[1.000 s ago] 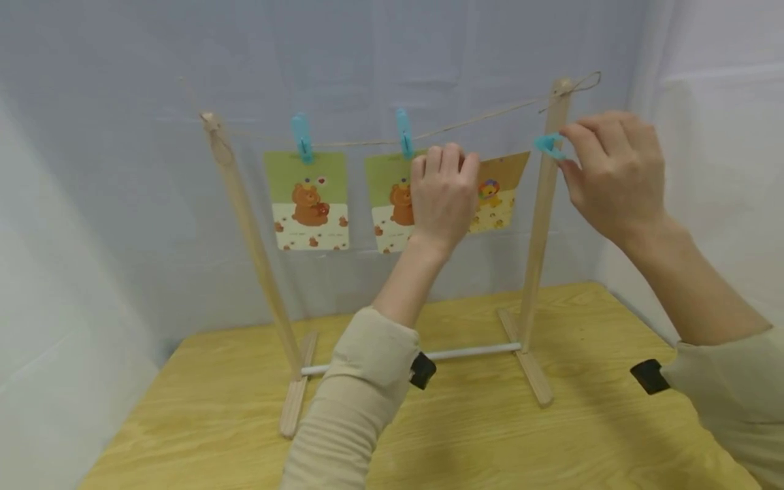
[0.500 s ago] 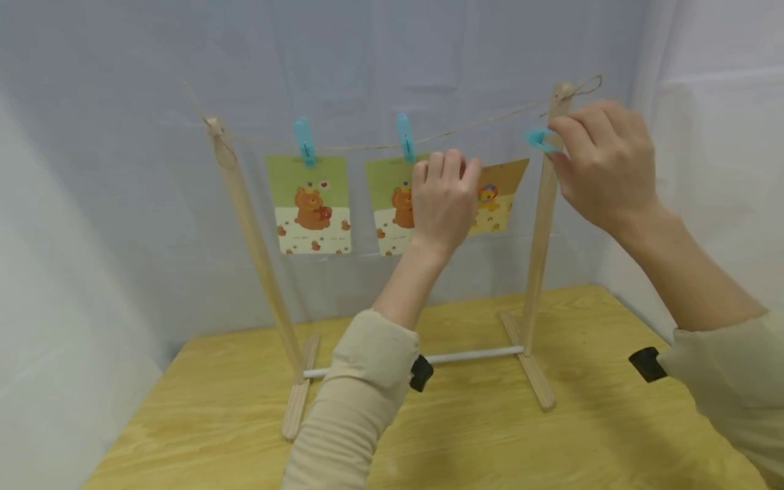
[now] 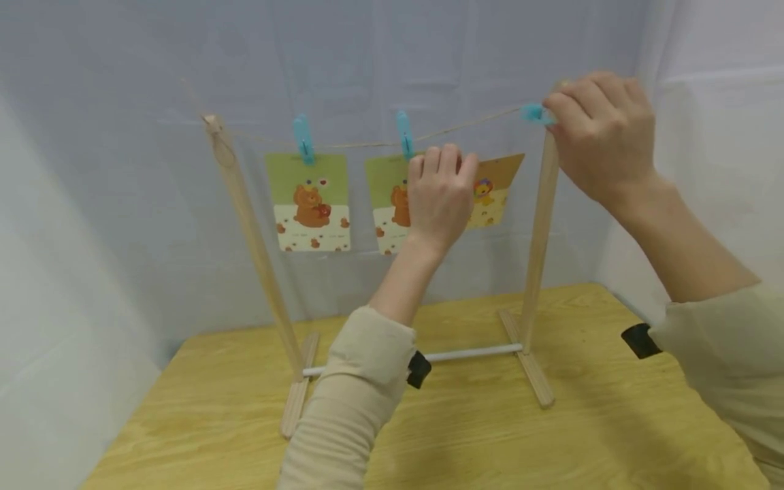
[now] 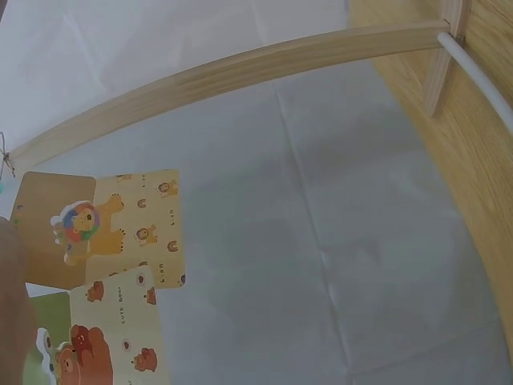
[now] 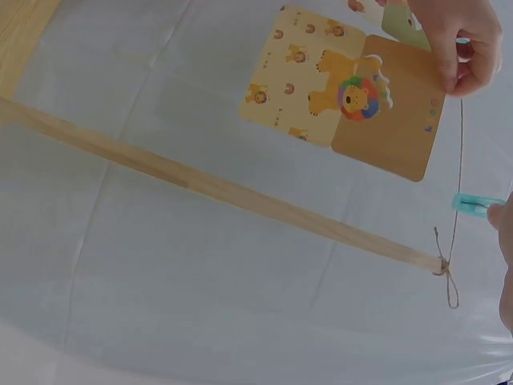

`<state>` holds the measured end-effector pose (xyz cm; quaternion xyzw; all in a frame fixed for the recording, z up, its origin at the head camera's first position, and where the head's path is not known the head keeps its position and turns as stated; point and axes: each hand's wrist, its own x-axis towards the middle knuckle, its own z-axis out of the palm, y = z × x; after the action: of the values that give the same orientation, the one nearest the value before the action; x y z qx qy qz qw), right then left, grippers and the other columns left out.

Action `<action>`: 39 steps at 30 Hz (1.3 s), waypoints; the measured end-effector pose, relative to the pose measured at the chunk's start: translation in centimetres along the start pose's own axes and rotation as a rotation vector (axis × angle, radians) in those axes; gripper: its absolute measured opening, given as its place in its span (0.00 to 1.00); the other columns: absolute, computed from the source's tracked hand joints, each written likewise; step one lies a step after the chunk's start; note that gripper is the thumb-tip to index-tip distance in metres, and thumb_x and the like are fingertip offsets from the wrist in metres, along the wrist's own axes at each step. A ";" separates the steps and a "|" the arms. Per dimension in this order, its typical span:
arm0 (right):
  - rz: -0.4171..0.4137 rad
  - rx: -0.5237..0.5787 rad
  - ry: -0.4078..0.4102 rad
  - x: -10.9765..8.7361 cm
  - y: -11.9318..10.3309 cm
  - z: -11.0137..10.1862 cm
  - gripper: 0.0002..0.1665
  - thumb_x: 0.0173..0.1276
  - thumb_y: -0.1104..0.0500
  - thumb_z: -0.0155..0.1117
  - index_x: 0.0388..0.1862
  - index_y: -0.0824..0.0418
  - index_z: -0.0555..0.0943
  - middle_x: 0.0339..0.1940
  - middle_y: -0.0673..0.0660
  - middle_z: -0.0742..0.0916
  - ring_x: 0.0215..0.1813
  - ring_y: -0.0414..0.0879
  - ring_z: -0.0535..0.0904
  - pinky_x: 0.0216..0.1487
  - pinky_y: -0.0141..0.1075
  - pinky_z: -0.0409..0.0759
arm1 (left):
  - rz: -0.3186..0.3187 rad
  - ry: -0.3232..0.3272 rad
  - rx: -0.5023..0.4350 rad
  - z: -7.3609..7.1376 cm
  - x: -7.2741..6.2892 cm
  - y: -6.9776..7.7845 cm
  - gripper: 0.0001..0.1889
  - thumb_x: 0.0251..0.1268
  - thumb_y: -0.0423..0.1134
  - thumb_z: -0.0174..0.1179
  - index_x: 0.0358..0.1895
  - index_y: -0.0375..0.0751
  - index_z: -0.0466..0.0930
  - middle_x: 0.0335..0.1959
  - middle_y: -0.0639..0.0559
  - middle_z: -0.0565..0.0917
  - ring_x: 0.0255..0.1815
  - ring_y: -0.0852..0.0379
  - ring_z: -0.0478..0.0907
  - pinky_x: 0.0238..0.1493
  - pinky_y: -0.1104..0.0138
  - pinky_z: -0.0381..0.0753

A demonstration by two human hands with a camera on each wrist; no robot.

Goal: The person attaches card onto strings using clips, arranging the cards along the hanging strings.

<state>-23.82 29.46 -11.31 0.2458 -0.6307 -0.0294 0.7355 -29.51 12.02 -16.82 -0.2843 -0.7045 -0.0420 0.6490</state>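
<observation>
My left hand (image 3: 441,197) pinches the upper left corner of a brown and yellow lion card (image 3: 495,190), which hangs tilted just below the string. The right wrist view shows the card's face fully, with the thumb and fingers of the left hand (image 5: 465,40) at its corner. My right hand (image 3: 603,136) pinches a blue clothespin (image 3: 536,114) by the right post. In the right wrist view that clothespin (image 5: 477,205) overlaps the string (image 5: 461,152), to one side of the card; whether it bites the string I cannot tell.
Two green bear cards, the left one (image 3: 306,204) and the middle one (image 3: 387,197), hang from the string by blue clothespins. My left hand partly covers the middle card. Wooden posts, left (image 3: 251,245) and right (image 3: 539,238), stand on a wood-grain table (image 3: 490,435), joined by a white rod (image 3: 474,354).
My right hand has risen and moved slightly left, bringing the clothespin from below the string up to its level. The left hand and lion card have barely moved.
</observation>
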 end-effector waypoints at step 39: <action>-0.113 -0.039 -0.163 -0.1 0.5 1.0 0.05 0.58 0.65 0.65 0.32 0.67 0.82 0.34 0.60 0.86 0.39 0.57 0.78 0.40 0.49 0.73 | -0.007 0.069 0.014 0.6 0.3 -0.1 0.16 0.61 0.27 0.41 0.30 0.46 0.80 0.30 0.52 0.74 0.34 0.53 0.67 0.38 0.64 0.63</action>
<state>-24.91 29.65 -11.14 0.2634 -0.6727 -0.1033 0.6836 -30.05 12.27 -16.64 -0.2757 -0.6829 -0.0493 0.6747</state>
